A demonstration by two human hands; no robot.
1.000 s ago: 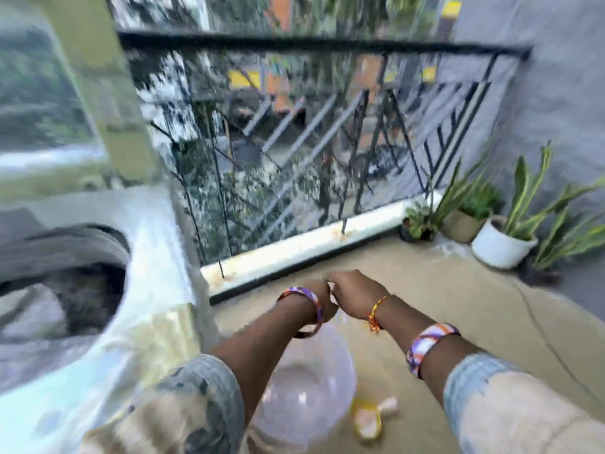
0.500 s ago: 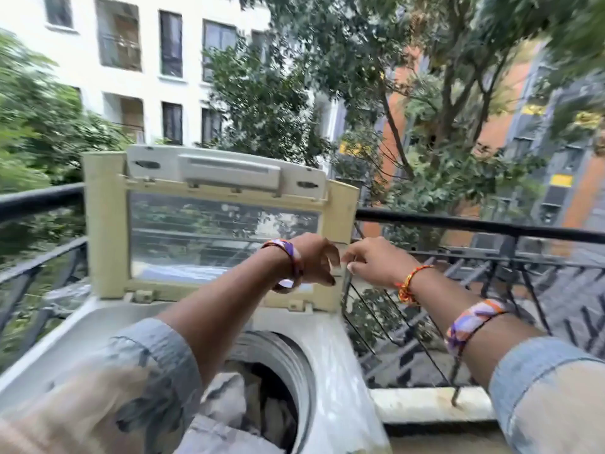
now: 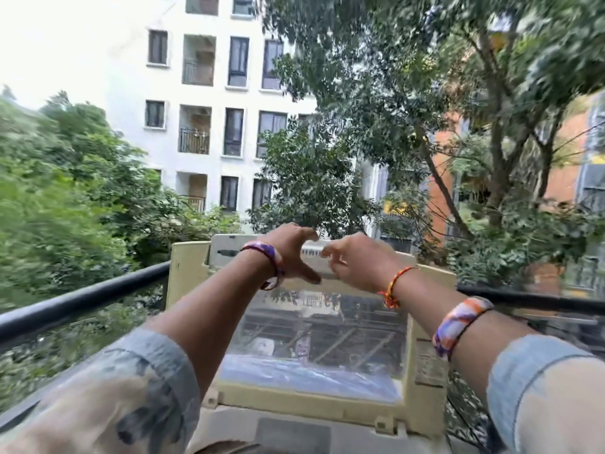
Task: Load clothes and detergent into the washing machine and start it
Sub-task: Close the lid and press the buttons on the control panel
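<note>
At the far top edge of the raised washing machine lid [image 3: 307, 339], left hand [image 3: 289, 253] and right hand [image 3: 357, 262] reach side by side. Fingers spread open, holding nothing; contact with lid unclear. Black railing [image 3: 82, 296] behind.

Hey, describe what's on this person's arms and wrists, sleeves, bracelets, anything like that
Both forearms are bare, with light blue, faded-looking sleeves pushed up. The left sleeve has dark blotches; the right sleeve looks plainer. The left wrist carries a purple-patterned bangle. The right arm wears an orange-red thread at the wrist and a purple-orange-white bangle further up.
</note>
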